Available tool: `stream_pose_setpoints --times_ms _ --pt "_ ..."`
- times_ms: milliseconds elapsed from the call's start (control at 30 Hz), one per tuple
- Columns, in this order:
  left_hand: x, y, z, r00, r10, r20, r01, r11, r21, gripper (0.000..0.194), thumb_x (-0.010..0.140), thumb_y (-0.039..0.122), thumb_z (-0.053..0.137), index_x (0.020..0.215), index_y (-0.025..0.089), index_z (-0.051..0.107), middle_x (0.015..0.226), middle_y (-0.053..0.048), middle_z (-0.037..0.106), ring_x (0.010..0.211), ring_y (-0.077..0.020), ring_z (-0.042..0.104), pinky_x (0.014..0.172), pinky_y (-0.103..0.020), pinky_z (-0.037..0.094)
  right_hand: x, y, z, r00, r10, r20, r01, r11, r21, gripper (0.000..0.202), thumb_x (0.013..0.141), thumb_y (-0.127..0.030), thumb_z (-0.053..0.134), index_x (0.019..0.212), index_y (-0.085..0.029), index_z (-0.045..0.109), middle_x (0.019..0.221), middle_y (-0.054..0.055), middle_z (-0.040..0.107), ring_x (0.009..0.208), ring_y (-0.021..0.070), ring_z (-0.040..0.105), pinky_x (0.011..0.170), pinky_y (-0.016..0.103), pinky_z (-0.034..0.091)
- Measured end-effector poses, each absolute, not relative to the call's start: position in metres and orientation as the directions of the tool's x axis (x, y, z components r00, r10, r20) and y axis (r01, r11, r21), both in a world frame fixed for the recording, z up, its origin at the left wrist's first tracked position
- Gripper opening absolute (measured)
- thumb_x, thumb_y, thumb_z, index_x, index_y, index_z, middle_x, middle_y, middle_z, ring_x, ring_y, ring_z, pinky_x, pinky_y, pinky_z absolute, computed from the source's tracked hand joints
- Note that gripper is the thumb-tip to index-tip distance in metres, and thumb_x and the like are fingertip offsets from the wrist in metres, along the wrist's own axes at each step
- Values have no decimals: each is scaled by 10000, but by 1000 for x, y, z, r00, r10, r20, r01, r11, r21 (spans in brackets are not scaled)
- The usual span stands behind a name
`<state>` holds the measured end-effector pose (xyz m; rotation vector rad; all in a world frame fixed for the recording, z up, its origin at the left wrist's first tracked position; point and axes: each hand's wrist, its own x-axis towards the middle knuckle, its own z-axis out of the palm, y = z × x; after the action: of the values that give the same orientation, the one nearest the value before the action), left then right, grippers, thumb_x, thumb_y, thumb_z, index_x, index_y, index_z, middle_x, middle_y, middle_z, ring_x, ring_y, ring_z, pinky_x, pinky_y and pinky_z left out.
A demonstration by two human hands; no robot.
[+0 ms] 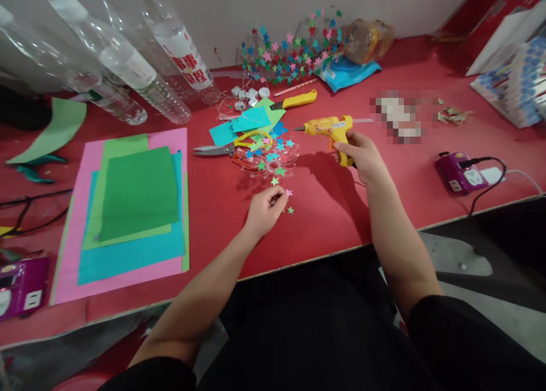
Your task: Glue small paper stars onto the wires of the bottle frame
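A yellow hot glue gun (330,128) is gripped by its handle in my right hand (362,156), its nozzle pointing left above the table. A clear glue stick (363,120) sticks out of its back. My left hand (265,212) is closed in a pinch, with a small pink star (289,192) at the fingertips. Light green stars (274,181) lie close to those fingers. Just beyond sits a clear plastic piece with curved strips (277,166), stars scattered over it. Yellow-handled scissors (217,151) lie beside it.
Coloured sheets (140,194) are stacked at left, below several clear bottles (187,61). A yellow utility knife (298,99) and paper scraps (251,118) lie behind the scissors. Star-covered strands (290,52) stand by the wall. A purple power socket (458,172) with cables is at right.
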<state>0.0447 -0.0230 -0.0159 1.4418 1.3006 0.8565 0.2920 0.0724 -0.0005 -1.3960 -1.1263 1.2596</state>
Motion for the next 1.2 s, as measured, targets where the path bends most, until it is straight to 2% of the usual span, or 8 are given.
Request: stream_pose_setpoints --times_ms 200,367,600,700,800,900,1000,1200 --pt "39 -19 -18 150 980 -128 268 84 960 188 817 264 542 648 182 528 490 62 456 438 -72 419 468 -205 337 291 54 8 -177 961 -212 -132 -236 -963 209 590 -218 738 742 -183 600 694 -9 623 491 79 539 416 207 406" --pt "31 -13 -13 138 984 -111 307 64 950 153 772 253 591 642 171 577 525 49 498 511 -85 447 522 -211 355 287 52 5 -227 965 -132 -118 -162 -980 105 659 -231 684 675 -167 602 657 12 642 390 53 460 364 214 323" --pt "25 -12 -2 255 957 -138 329 49 943 171 795 302 605 705 161 638 630 20 590 599 -98 515 596 -219 389 293 44 9 -363 931 -38 -171 -107 -980 156 706 -314 699 743 -175 637 621 -16 597 386 61 445 378 227 286" --pt "19 -9 -2 260 952 -163 330 72 941 188 800 319 603 697 164 629 596 27 560 570 -95 491 570 -219 368 297 40 8 -469 883 -29 -131 -102 -986 220 713 -374 715 664 -174 640 595 -12 584 431 75 466 408 231 328" --pt "16 -6 -6 215 956 -201 259 143 955 201 796 340 610 687 171 609 531 46 503 499 -83 428 519 -216 338 295 34 8 -537 836 -116 0 -137 -991 215 697 -384 760 669 -193 665 642 0 635 612 134 595 547 250 464" --pt "18 -6 -11 176 965 -193 226 151 962 193 769 338 616 675 170 610 511 47 494 474 -80 409 492 -214 322 284 27 8 -532 818 -218 177 -145 -973 221 671 -343 804 834 -221 720 787 1 707 765 167 659 693 274 530" --pt "19 -6 -13 136 980 -149 243 113 963 172 734 312 608 642 167 599 532 39 510 497 -81 424 498 -212 321 272 23 5 -548 811 -205 240 -83 -967 360 688 -336 796 1021 -220 721 947 26 743 849 189 693 769 287 553" --pt "17 -6 -16 102 987 -123 272 91 958 152 721 266 566 602 172 565 508 44 491 485 -81 417 494 -212 321 267 27 -6 -571 794 -210 276 -55 -959 391 722 -334 761 1090 -209 716 1040 44 750 923 203 712 805 273 568"
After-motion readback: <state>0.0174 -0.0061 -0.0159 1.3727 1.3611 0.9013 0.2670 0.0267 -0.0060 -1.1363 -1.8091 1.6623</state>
